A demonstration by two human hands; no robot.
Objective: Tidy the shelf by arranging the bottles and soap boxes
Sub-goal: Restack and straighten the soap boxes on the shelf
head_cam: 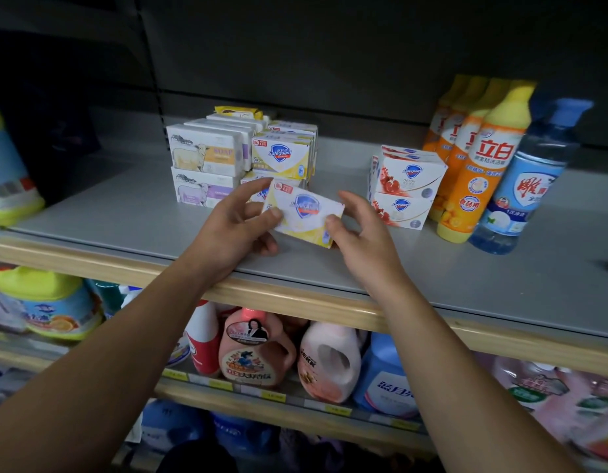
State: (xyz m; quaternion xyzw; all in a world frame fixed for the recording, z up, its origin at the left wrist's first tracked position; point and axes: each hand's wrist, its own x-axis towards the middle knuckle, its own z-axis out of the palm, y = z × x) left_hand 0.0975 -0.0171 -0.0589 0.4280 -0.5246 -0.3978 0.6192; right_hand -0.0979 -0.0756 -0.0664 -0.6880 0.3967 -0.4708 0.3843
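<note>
- Above the grey shelf point(125, 213), my left hand point(234, 227) and right hand point(360, 230) pinch the yellow soap box point(304, 213) at its ends, tilted, clear of the surface.
- Just behind stand the yellow soap stack point(282, 155) and sheep soap boxes point(203, 155).
- Bare shelf separates these from the red soap boxes point(408, 189) and orange bottles point(480, 158).
- Open room runs to the wooden front edge point(295, 298).
</note>
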